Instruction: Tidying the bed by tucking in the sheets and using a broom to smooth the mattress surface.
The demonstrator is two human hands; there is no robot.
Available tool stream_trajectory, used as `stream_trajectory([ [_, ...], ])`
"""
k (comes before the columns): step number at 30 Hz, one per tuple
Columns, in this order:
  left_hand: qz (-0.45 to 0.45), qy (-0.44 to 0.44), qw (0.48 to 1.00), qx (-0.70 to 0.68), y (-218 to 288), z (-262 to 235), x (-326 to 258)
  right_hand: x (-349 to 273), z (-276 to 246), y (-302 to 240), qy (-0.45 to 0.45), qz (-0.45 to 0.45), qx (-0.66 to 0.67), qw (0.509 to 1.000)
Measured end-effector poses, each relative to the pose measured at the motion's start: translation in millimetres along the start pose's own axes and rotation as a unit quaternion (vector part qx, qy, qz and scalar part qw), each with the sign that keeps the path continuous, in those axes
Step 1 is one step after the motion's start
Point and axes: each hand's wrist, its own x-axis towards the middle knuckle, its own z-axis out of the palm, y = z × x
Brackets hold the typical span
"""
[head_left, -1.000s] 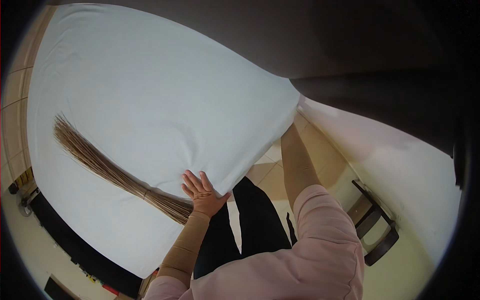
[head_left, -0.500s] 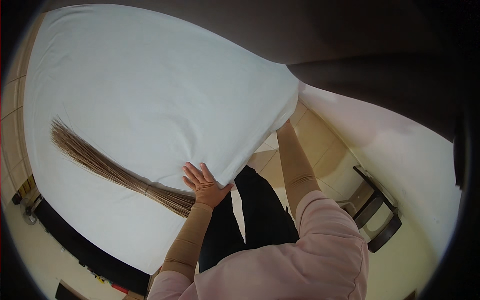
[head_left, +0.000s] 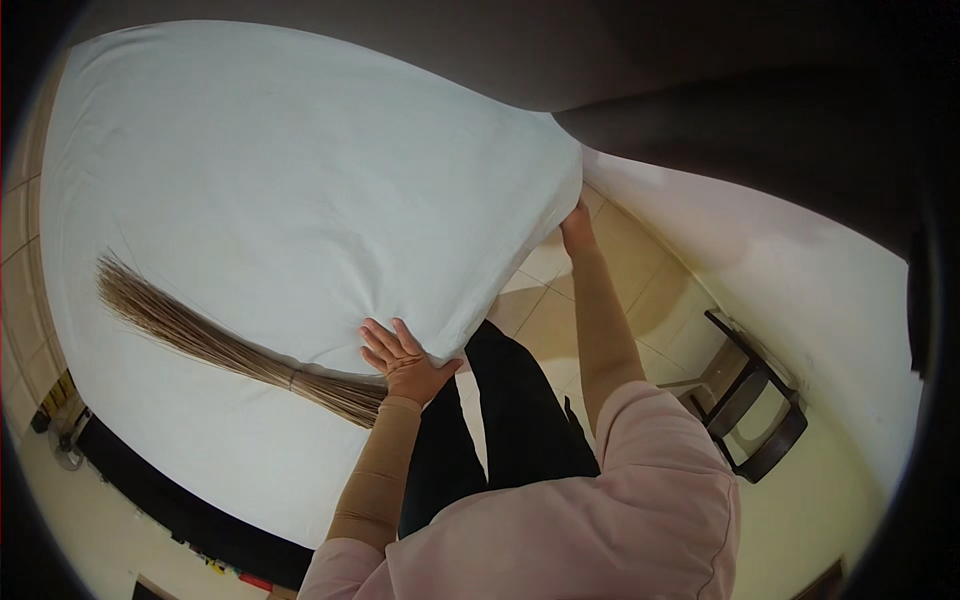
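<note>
A white fitted sheet (head_left: 230, 150) covers a bed, with light creases near its close edge. My left hand (head_left: 408, 368) lies flat on that edge, its fingers spread and its thumb at the rim. A broom of thin brown sticks (head_left: 230, 345) rests on the sheet, bound with a tie, its thin ends toward the far left. Its thick end reaches my left wrist. Farther off, my right hand (head_left: 577, 228) is at the bed's right side, against the hanging sheet near the corner. Its fingers are hidden behind the edge, so their closing does not show.
Dark furniture or a headboard (head_left: 680, 120) borders the far right of the bed. Beside a pale wall (head_left: 780, 240) stands a dark chair (head_left: 755, 410) on the tiled floor (head_left: 630, 260). A fan (head_left: 66, 445) is at the lower left.
My right hand has shifted up along the bed's side toward the corner, and more of it shows. My left hand stays on the sheet; the view has shifted slightly.
</note>
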Motion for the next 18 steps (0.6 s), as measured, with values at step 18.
stream_trajectory([
  [18, -0.032, -0.025, 0.999, 0.014, 1.7, -0.4, 3.2, 30.0, 12.4, 10.3, 0.042, -0.126, -0.378, 0.916],
])
